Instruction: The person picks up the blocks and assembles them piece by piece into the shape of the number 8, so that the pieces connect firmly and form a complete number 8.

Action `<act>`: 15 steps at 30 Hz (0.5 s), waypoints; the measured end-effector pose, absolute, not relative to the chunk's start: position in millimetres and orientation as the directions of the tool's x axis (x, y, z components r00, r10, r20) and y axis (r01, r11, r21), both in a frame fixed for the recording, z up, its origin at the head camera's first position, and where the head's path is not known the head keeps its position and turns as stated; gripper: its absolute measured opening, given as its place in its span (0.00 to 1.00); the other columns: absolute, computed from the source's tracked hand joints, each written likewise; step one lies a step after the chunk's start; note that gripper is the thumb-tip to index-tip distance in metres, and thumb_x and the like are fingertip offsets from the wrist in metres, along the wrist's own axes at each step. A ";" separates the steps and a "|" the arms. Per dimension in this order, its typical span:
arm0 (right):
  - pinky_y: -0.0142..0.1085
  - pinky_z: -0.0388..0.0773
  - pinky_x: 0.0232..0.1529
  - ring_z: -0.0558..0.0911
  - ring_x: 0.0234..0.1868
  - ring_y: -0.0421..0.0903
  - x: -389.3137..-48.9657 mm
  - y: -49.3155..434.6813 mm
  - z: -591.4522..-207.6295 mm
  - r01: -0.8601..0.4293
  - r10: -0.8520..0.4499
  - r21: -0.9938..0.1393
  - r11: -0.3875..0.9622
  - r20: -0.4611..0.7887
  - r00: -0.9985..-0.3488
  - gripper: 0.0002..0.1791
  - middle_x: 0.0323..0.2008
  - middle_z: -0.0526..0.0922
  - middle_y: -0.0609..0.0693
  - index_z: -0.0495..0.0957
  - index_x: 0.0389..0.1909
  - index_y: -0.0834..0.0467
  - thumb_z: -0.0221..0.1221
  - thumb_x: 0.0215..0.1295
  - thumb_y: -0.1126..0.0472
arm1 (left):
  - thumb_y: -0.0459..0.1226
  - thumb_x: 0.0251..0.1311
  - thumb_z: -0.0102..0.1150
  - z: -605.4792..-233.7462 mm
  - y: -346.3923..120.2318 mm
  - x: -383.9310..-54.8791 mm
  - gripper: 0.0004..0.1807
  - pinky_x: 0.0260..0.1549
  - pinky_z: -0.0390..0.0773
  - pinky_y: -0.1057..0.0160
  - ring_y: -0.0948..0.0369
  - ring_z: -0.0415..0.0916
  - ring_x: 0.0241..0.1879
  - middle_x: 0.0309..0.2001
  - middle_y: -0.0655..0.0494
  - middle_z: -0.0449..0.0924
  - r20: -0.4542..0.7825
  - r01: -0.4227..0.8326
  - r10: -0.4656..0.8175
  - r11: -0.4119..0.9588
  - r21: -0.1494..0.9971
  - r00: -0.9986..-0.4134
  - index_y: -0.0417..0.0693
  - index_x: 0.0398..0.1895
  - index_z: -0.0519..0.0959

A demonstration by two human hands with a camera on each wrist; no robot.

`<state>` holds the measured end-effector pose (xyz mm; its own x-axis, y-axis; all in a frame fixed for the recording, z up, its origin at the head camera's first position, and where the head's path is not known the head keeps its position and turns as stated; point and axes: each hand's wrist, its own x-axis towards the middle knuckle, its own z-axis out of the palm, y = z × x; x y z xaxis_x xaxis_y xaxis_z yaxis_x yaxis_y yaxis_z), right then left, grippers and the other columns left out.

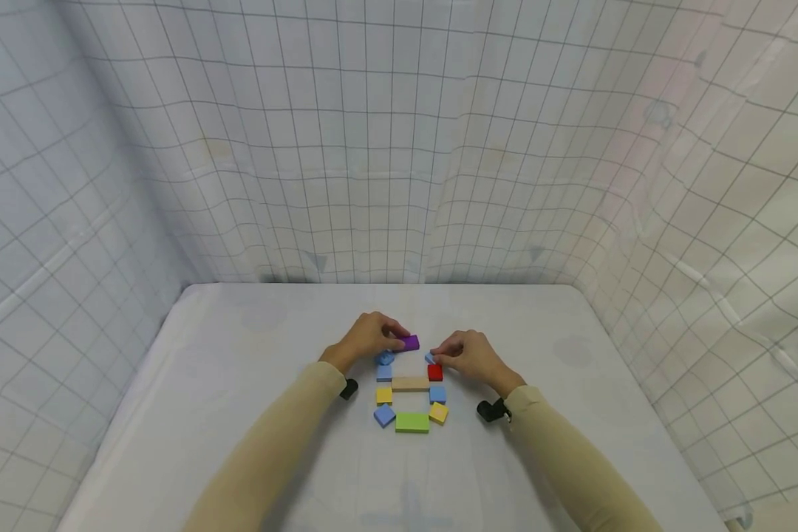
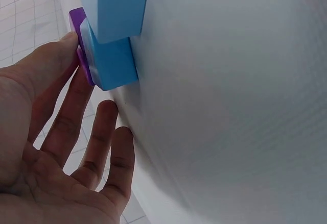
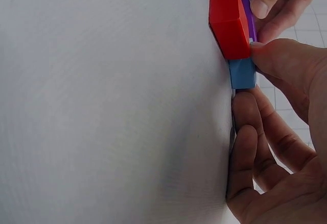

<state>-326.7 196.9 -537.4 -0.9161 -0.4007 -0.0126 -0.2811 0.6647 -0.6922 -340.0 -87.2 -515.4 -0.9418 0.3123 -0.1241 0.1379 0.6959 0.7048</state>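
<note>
My left hand [image 1: 370,336] pinches a purple block [image 1: 411,343] between thumb and fingers at the far end of a ring of small blocks. In the left wrist view the purple block [image 2: 76,19] lies behind a blue block [image 2: 115,63], and the thumb tip touches it. Across from it, my right hand [image 1: 471,355] pinches a small blue block [image 1: 429,357] just beyond a red block [image 1: 435,372]. Seen from the right wrist, the thumb tip sits at the top of that blue block [image 3: 242,73], beside the red block [image 3: 229,25]; other fingers rest low near the table.
Nearer on the white table [image 1: 239,443] are a natural wooden strip [image 1: 410,384], a yellow block [image 1: 384,396], another yellow block [image 1: 439,413], several blue blocks and a light green block [image 1: 412,423]. Gridded white curtains [image 1: 386,148] stand behind and at both sides.
</note>
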 end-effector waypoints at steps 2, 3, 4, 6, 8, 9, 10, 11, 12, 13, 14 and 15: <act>0.42 0.93 0.58 0.89 0.47 0.39 -327.0 196.9 -538.2 -0.280 -0.400 -0.691 0.667 -0.014 -0.916 0.05 0.49 0.96 0.44 0.98 0.49 0.49 0.78 0.77 0.58 | 0.39 0.78 0.77 -515.6 -86.6 -340.2 0.14 0.70 0.85 0.48 0.56 0.83 0.55 0.61 0.53 0.95 -0.137 0.135 0.320 0.696 0.705 -0.937 0.55 0.63 0.95; 0.42 0.92 0.57 0.89 0.47 0.39 -327.1 196.9 -538.6 -0.280 -0.401 -0.690 0.668 -0.016 -0.916 0.05 0.49 0.96 0.44 0.98 0.49 0.49 0.78 0.77 0.58 | 0.39 0.78 0.77 -515.7 -86.3 -340.1 0.14 0.70 0.85 0.48 0.56 0.83 0.55 0.61 0.53 0.95 -0.143 0.133 0.324 0.697 0.705 -0.935 0.55 0.63 0.95; 0.42 0.92 0.57 0.88 0.47 0.39 -326.9 196.9 -538.5 -0.280 -0.401 -0.689 0.669 -0.016 -0.916 0.05 0.49 0.96 0.44 0.98 0.49 0.49 0.78 0.77 0.58 | 0.39 0.78 0.77 -515.9 -86.1 -339.9 0.14 0.71 0.85 0.47 0.56 0.83 0.55 0.61 0.53 0.95 -0.147 0.134 0.327 0.698 0.704 -0.933 0.55 0.63 0.95; 0.41 0.92 0.56 0.88 0.46 0.39 -326.3 196.6 -538.1 -0.284 -0.402 -0.687 0.669 -0.013 -0.916 0.05 0.49 0.96 0.44 0.98 0.49 0.49 0.78 0.77 0.58 | 0.39 0.78 0.76 -515.9 -86.0 -339.2 0.14 0.72 0.84 0.46 0.56 0.84 0.56 0.62 0.53 0.95 -0.151 0.136 0.334 0.697 0.704 -0.930 0.55 0.62 0.95; 0.41 0.91 0.56 0.87 0.46 0.39 -325.9 196.3 -537.3 -0.289 -0.403 -0.685 0.668 -0.007 -0.915 0.05 0.49 0.96 0.44 0.99 0.49 0.49 0.78 0.77 0.58 | 0.39 0.78 0.76 -515.6 -86.0 -338.4 0.14 0.73 0.84 0.45 0.55 0.84 0.58 0.63 0.53 0.95 -0.148 0.144 0.341 0.697 0.703 -0.928 0.56 0.62 0.96; 0.41 0.91 0.55 0.87 0.46 0.39 -325.9 196.3 -537.2 -0.291 -0.403 -0.685 0.668 -0.003 -0.915 0.05 0.49 0.96 0.44 0.99 0.49 0.49 0.78 0.77 0.58 | 0.39 0.78 0.77 -515.4 -86.0 -338.2 0.14 0.73 0.84 0.45 0.55 0.85 0.59 0.63 0.53 0.95 -0.145 0.148 0.344 0.696 0.703 -0.928 0.56 0.62 0.96; 0.41 0.91 0.55 0.87 0.46 0.39 -325.8 196.2 -536.6 -0.292 -0.401 -0.685 0.668 0.000 -0.916 0.05 0.49 0.96 0.44 0.99 0.49 0.49 0.78 0.76 0.58 | 0.39 0.78 0.77 -515.2 -86.0 -338.0 0.14 0.74 0.83 0.44 0.55 0.85 0.59 0.63 0.53 0.95 -0.143 0.153 0.348 0.695 0.702 -0.927 0.56 0.62 0.96; 0.40 0.91 0.55 0.87 0.45 0.38 -326.0 196.2 -536.9 -0.296 -0.402 -0.683 0.668 0.004 -0.915 0.05 0.48 0.96 0.44 0.99 0.49 0.49 0.78 0.76 0.58 | 0.39 0.77 0.77 -515.1 -86.1 -338.0 0.14 0.74 0.83 0.44 0.54 0.85 0.60 0.64 0.53 0.95 -0.142 0.157 0.351 0.696 0.701 -0.926 0.56 0.62 0.96; 0.39 0.91 0.54 0.87 0.45 0.38 -326.1 196.2 -536.8 -0.299 -0.403 -0.681 0.669 0.006 -0.915 0.05 0.48 0.96 0.44 0.99 0.49 0.49 0.78 0.76 0.58 | 0.39 0.77 0.77 -515.0 -86.1 -338.1 0.14 0.75 0.83 0.44 0.54 0.85 0.60 0.64 0.53 0.95 -0.142 0.159 0.354 0.695 0.701 -0.924 0.56 0.62 0.96; 0.39 0.90 0.54 0.87 0.45 0.38 -326.4 196.3 -537.0 -0.303 -0.405 -0.678 0.669 0.009 -0.914 0.05 0.48 0.96 0.44 0.99 0.49 0.49 0.79 0.76 0.57 | 0.39 0.77 0.77 -515.1 -86.2 -338.3 0.14 0.75 0.83 0.44 0.54 0.85 0.61 0.64 0.52 0.95 -0.143 0.161 0.357 0.697 0.699 -0.923 0.57 0.61 0.96; 0.38 0.90 0.53 0.87 0.45 0.38 -326.5 196.3 -536.9 -0.304 -0.405 -0.677 0.670 0.010 -0.914 0.05 0.48 0.96 0.44 0.99 0.49 0.49 0.79 0.76 0.57 | 0.39 0.77 0.77 -515.1 -86.3 -338.5 0.14 0.75 0.83 0.43 0.54 0.85 0.61 0.64 0.52 0.95 -0.145 0.164 0.361 0.698 0.698 -0.921 0.57 0.61 0.96; 0.37 0.90 0.53 0.87 0.44 0.37 -326.7 196.3 -536.8 -0.306 -0.406 -0.675 0.671 0.010 -0.914 0.06 0.48 0.96 0.44 0.99 0.49 0.49 0.79 0.76 0.57 | 0.39 0.77 0.77 -515.1 -86.4 -338.8 0.14 0.75 0.83 0.43 0.54 0.86 0.61 0.64 0.52 0.95 -0.146 0.167 0.365 0.698 0.696 -0.920 0.57 0.61 0.96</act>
